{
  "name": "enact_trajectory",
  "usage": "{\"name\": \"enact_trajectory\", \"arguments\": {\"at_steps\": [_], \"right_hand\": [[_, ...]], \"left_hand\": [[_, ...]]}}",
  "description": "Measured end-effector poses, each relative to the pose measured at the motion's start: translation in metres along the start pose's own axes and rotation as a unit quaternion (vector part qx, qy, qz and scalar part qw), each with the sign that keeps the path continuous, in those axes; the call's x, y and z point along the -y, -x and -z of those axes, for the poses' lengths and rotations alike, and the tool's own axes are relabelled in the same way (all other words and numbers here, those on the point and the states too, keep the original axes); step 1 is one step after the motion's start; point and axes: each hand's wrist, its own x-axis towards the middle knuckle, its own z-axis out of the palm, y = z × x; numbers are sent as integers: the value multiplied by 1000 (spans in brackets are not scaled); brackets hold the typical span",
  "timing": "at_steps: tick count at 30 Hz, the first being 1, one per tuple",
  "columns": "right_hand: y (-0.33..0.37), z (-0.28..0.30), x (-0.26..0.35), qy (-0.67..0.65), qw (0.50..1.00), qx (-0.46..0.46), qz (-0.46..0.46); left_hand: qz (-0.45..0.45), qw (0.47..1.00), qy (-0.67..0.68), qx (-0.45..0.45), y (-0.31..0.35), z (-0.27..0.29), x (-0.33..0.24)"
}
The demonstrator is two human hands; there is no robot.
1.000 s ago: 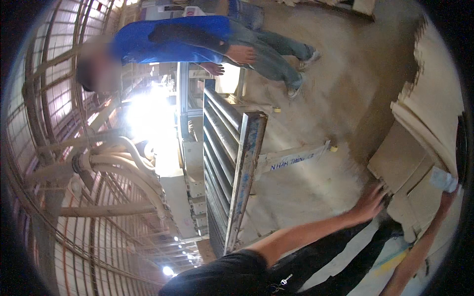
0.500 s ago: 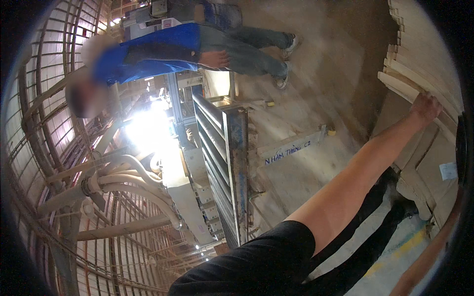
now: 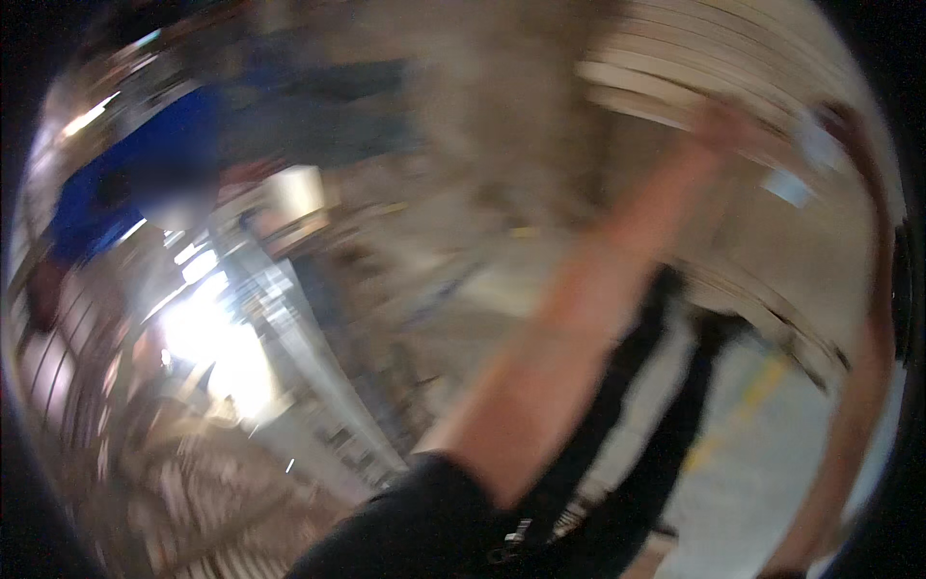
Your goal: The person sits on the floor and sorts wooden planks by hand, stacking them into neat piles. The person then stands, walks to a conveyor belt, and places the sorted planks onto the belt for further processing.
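Observation:
The whole view is smeared by motion. My left arm reaches up to the right, and my left hand (image 3: pixel 725 125) lies at the edge of a stack of flat, pale brown sheets (image 3: pixel 694 43). Its fingers are too blurred to show whether they grip a sheet. Near the right rim, my right hand (image 3: pixel 837 121) is at the same stack, beside a pale blue-white patch like paper. Its fingers are indistinct too. Another small pale blue label (image 3: pixel 787 187) sits on the broad brown face below my hands.
A person in a blue top (image 3: pixel 135 164) stands at the left. A long pale machine frame (image 3: pixel 309 357) with a bright lamp (image 3: pixel 217 338) is at lower left. A yellow line (image 3: pixel 738 410) crosses the pale floor by my legs.
My view has swung, so the stack and my left hand appear further left and higher. My right hand has come into view. The person in blue appears further left.

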Motion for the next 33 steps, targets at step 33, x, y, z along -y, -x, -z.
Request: {"name": "enact_trajectory", "arguments": {"at_steps": [33], "right_hand": [[584,-141,172,239,962,-95,-96]], "left_hand": [[367,924,-73,82,408,296,-300]]}}
